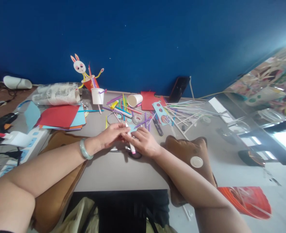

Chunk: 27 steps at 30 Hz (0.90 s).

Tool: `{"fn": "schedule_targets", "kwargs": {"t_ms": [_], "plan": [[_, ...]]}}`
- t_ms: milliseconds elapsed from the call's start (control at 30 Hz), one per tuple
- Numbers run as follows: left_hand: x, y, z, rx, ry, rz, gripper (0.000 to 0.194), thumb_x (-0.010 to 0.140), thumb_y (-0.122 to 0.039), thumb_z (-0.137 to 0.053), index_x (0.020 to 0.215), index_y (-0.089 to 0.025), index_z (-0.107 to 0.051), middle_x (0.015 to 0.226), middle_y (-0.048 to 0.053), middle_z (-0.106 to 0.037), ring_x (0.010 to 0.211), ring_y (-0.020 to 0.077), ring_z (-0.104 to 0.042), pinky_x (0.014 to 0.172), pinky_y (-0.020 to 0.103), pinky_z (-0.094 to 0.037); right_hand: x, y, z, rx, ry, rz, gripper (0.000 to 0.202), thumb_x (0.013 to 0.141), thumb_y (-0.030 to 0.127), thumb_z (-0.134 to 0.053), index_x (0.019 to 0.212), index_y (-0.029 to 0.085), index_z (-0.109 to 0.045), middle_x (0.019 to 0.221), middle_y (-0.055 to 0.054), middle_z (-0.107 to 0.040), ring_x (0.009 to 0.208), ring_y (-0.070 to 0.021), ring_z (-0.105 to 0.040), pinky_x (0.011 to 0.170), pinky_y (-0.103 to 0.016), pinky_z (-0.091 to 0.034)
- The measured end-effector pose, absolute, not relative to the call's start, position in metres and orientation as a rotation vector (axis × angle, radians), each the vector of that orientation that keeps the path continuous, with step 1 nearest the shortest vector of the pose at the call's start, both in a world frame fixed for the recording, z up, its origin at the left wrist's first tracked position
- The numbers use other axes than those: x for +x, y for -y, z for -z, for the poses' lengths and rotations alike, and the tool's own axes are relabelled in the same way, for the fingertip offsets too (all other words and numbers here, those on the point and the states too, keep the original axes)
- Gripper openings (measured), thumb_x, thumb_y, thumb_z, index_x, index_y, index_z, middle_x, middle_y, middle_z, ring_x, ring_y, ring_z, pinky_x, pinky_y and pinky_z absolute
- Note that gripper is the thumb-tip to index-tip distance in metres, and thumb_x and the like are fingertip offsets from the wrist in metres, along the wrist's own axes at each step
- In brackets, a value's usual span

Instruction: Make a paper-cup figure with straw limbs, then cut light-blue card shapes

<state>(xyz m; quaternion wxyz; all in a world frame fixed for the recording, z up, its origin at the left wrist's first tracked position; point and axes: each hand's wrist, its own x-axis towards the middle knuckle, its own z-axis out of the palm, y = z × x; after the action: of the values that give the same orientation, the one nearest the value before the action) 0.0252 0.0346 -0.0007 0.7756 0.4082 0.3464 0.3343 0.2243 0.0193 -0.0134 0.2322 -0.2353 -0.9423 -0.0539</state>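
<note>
Above the front middle of the table, a white marker (pixel 132 148) with a pink end is held between my two hands. The fingers of my left hand (pixel 111 134) pinch near its upper part, and a pale green bangle circles that wrist. My right hand (pixel 146 142) has its fingers curled around the marker from the other side. Below the hands lie what look like scissors (pixel 135 155) with dark handles, partly covered. Just beyond the fingers are a roll of tape (pixel 138 119), purple pipe cleaners (pixel 145 119) and a utility knife (pixel 158 126).
At the back stand a paper-cup rabbit figure (pixel 79 66) and a white cup (pixel 98 96). Coloured paper (pixel 58 116) lies left, beside bagged cups (pixel 58 97). White sticks (pixel 184 113) spread to the right. Brown cushions (pixel 188 155) flank the front; a red bin (pixel 249 200) sits lower right.
</note>
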Motion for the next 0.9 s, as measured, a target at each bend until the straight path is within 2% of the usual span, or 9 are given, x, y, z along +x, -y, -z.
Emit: {"fn": "schedule_targets", "kwargs": {"t_ms": [67,167,233,300,367,500,733,900], "plan": [[0.024,-0.037,0.002,0.963,-0.755,-0.706,0.039,0.081,-0.051,-0.069,0.078,-0.014,-0.056,0.063,-0.002,-0.055,0.056,0.0089,-0.053,0.056,0.022,-0.043,0.228,-0.021,0.016,-0.69,2.557,0.135,0.039,0.096,0.019,-0.042,0.131,0.021,-0.058,0.084,-0.005,-0.064,0.076,-0.019,-0.055,0.082,-0.037,-0.042],[0.018,-0.048,0.005,1.285,-0.914,-0.755,0.039,0.089,-0.054,-0.056,0.095,-0.017,-0.06,0.081,0.003,-0.064,0.066,0.0141,-0.059,0.061,0.027,-0.047,0.233,-0.025,0.019,-0.949,2.372,0.086,0.037,0.09,0.012,-0.039,0.119,0.018,-0.062,0.084,-0.007,-0.066,0.079,-0.0212,-0.056,0.085,-0.038,-0.041],[0.013,-0.057,0.009,1.698,-1.053,-0.823,0.028,0.09,-0.044,-0.057,0.098,-0.017,-0.063,0.094,0.007,-0.066,0.084,0.0192,-0.062,0.077,0.034,-0.05,0.233,-0.029,0.02,-1.143,2.273,0.037,0.035,0.085,0.009,-0.041,0.111,0.016,-0.063,0.088,-0.009,-0.067,0.084,-0.0239,-0.055,0.084,-0.038,-0.04],[0.009,-0.063,0.015,2.121,-1.152,-0.805,0.019,0.088,-0.029,-0.057,0.1,-0.018,-0.066,0.104,0.009,-0.066,0.105,0.0245,-0.059,0.096,0.04,-0.044,0.232,-0.032,0.02,-1.244,2.288,-0.012,0.033,0.08,0.008,-0.044,0.105,0.016,-0.062,0.088,-0.01,-0.067,0.087,-0.0258,-0.053,0.082,-0.038,-0.038],[0.007,-0.065,0.02,2.374,-1.267,-0.682,0.025,0.087,-0.021,-0.054,0.107,-0.018,-0.068,0.113,0.011,-0.063,0.116,0.0283,-0.053,0.102,0.045,-0.039,0.23,-0.034,0.02,-1.254,2.383,-0.047,0.032,0.075,0.007,-0.047,0.102,0.016,-0.061,0.085,-0.01,-0.066,0.088,-0.0271,-0.052,0.082,-0.037,-0.036],[0.01,-0.067,0.017,2.496,-1.433,-0.467,0.032,0.088,-0.021,-0.051,0.115,-0.019,-0.068,0.114,0.013,-0.061,0.115,0.0311,-0.052,0.096,0.047,-0.041,0.228,-0.034,0.021,-1.233,2.514,-0.075,0.033,0.071,0.007,-0.053,0.102,0.016,-0.058,0.081,-0.009,-0.065,0.089,-0.028,-0.05,0.083,-0.038,-0.032],[0.028,-0.1,-0.001,2.555,-1.466,-0.357,0.026,0.087,-0.02,-0.051,0.095,-0.02,-0.076,0.097,0.012,-0.064,0.1,0.0304,-0.057,0.087,0.043,-0.04,0.229,-0.034,0.022,-1.235,2.526,-0.062,0.033,0.07,0.008,-0.056,0.102,0.016,-0.057,0.084,-0.01,-0.066,0.093,-0.0287,-0.05,0.086,-0.038,-0.032],[0.049,-0.109,0.007,2.494,-1.511,-0.44,0.023,0.087,-0.027,-0.053,0.092,-0.02,-0.075,0.096,0.011,-0.067,0.101,0.0311,-0.058,0.092,0.047,-0.036,0.228,-0.035,0.024,-1.212,2.552,-0.043,0.03,0.072,0.011,-0.056,0.101,0.017,-0.057,0.085,-0.01,-0.067,0.093,-0.0285,-0.049,0.087,-0.039,-0.032]]}}
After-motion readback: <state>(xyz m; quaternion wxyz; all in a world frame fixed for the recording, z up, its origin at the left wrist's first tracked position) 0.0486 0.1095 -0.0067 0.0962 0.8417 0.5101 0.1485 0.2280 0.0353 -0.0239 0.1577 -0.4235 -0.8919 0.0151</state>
